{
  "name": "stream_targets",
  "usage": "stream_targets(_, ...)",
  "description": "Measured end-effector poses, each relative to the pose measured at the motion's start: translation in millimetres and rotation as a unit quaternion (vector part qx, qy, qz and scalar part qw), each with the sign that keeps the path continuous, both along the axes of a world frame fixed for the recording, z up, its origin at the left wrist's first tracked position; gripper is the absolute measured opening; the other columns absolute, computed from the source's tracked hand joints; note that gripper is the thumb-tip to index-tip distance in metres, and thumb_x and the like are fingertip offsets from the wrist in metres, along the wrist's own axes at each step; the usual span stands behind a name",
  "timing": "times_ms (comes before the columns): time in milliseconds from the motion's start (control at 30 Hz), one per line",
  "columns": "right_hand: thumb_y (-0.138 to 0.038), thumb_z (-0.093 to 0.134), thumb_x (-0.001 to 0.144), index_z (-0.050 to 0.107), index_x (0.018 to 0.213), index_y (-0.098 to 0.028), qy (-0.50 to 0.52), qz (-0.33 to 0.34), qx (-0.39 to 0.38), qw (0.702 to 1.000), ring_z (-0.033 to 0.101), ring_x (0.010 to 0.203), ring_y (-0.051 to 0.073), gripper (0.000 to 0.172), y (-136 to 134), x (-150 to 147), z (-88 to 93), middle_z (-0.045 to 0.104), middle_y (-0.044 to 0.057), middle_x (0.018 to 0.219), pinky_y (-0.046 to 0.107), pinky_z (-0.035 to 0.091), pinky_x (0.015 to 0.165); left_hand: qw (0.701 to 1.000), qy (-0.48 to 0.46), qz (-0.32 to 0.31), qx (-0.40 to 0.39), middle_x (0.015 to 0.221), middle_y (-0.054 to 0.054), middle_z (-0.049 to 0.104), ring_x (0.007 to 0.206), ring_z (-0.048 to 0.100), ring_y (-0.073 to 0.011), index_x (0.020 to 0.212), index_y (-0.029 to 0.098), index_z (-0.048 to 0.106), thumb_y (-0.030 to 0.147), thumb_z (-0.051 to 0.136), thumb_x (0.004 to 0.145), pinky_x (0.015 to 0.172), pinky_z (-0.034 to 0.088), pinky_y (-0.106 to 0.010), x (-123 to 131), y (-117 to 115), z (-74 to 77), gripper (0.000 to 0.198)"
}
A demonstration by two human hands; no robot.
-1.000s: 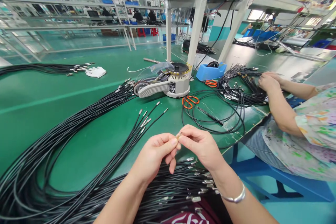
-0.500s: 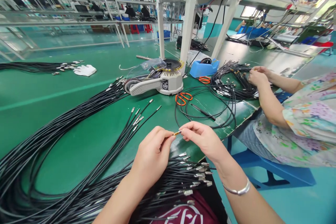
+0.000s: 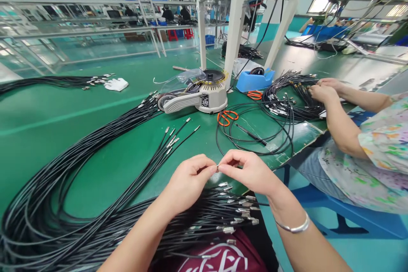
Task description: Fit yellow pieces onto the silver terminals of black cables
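My left hand [image 3: 190, 180] and my right hand [image 3: 247, 171] meet fingertip to fingertip above the table's front edge, both pinched on one small metal cable tip [image 3: 218, 166]. Only a sliver of the tip shows between the fingers. Below the hands lies a thick bundle of black cables [image 3: 204, 216] with silver ends, reaching onto my lap. A smaller fan of cables with metal tips [image 3: 174, 139] lies on the green table [image 3: 105, 157] just beyond my left hand.
A beige tape dispenser [image 3: 199, 95] stands mid-table, orange scissors [image 3: 227, 116] and coiled black cable [image 3: 255, 131] to its right. A blue tray [image 3: 255, 80] sits behind. A seated person's hands [image 3: 321, 91] work on another cable pile at right. A white glove [image 3: 116, 84] lies far left.
My hands have closed together, so the metal tip that showed between them is now almost covered. The view shifted slightly; the neighbour's hands stay on the cable pile.
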State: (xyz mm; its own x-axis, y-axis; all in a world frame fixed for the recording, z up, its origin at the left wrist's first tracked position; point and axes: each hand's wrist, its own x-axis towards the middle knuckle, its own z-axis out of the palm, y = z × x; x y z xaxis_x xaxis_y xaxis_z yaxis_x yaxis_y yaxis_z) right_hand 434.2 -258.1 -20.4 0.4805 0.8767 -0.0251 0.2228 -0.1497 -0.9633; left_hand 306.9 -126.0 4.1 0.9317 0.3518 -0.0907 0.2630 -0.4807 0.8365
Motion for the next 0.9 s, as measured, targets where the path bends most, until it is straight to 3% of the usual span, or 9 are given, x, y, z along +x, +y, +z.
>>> stream_targets(167, -0.028, 0.063, 0.075, 0.061, 0.071, -0.016, 0.037, -0.040, -0.010, 0.998, 0.049, 0.061, 0.012, 0.013, 3, 5, -10.1, 0.058, -0.001, 0.065, 0.024, 0.040, 0.058, 0.996, 0.068, 0.053, -0.008, 0.099, -0.004, 0.067, 0.090, 0.060, -0.0187, 0.108, 0.019, 0.065, 0.040, 0.043, 0.088, 0.083, 0.043, -0.029, -20, 16, 4.7, 0.036)
stream_targets(267, -0.031, 0.062, 0.076, 0.061, 0.072, -0.016, 0.038, -0.037, -0.014, 0.998, 0.050, 0.062, 0.012, 0.016, 3, 5, -14.8, 0.058, -0.001, 0.067, 0.025, 0.040, 0.059, 0.993, 0.115, 0.039, 0.000, 0.103, -0.004, 0.069, 0.094, 0.060, -0.0204, 0.102, 0.019, 0.067, 0.041, 0.049, 0.084, 0.086, 0.042, -0.029, -29, 18, 3.2, 0.034)
stream_targets(467, -0.033, 0.060, 0.078, 0.058, 0.070, -0.017, 0.033, -0.034, -0.016, 0.999, 0.047, 0.060, 0.011, 0.018, -3, 2, -9.8, 0.054, -0.002, 0.065, 0.024, 0.038, 0.057, 0.994, 0.110, 0.015, -0.009, 0.071, 0.000, 0.065, 0.068, 0.057, -0.0163, 0.077, 0.018, 0.066, 0.040, 0.048, 0.084, 0.066, 0.043, -0.026, -18, 8, -5.5, 0.029)
stream_targets(900, -0.028, 0.059, 0.080, 0.060, 0.071, -0.017, 0.013, -0.012, 0.005, 1.000, 0.046, 0.061, 0.010, 0.015, -11, 4, -11.1, 0.055, -0.002, 0.067, 0.023, 0.037, 0.057, 0.983, 0.076, -0.017, -0.165, 0.064, 0.001, 0.056, 0.060, 0.049, -0.0122, 0.074, 0.015, 0.057, 0.040, 0.050, 0.081, 0.061, 0.042, -0.024, 3, 1, -11.6, 0.027)
